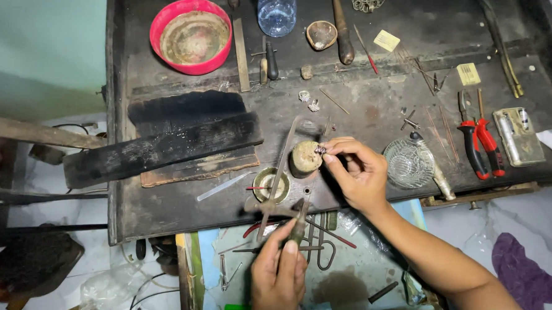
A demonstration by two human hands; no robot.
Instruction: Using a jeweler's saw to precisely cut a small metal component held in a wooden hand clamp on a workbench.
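A dark, scorched wooden workbench fills most of the view, with a long charred black wooden block lying across its left part. Behind that sits a round red plastic bowl with a grimy inside, and a clear plastic bottle stands beside it. Near the right edge lie red-handled pliers, and just left of them a clear patterned glass dish.

At the front edge of the bench stands a small round tan block. The person's right hand pinches a tiny coiled metal piece between fingertips, holding it against the top rim of that block. The left hand, lower down and off the bench, is closed around a slim dark-handled tool whose tip points up toward the block. A small round brass cup sits just left of the block.

The work looks to be mid-course: the tiny piece is positioned but not let go, and the tool's tip has not yet reached it.
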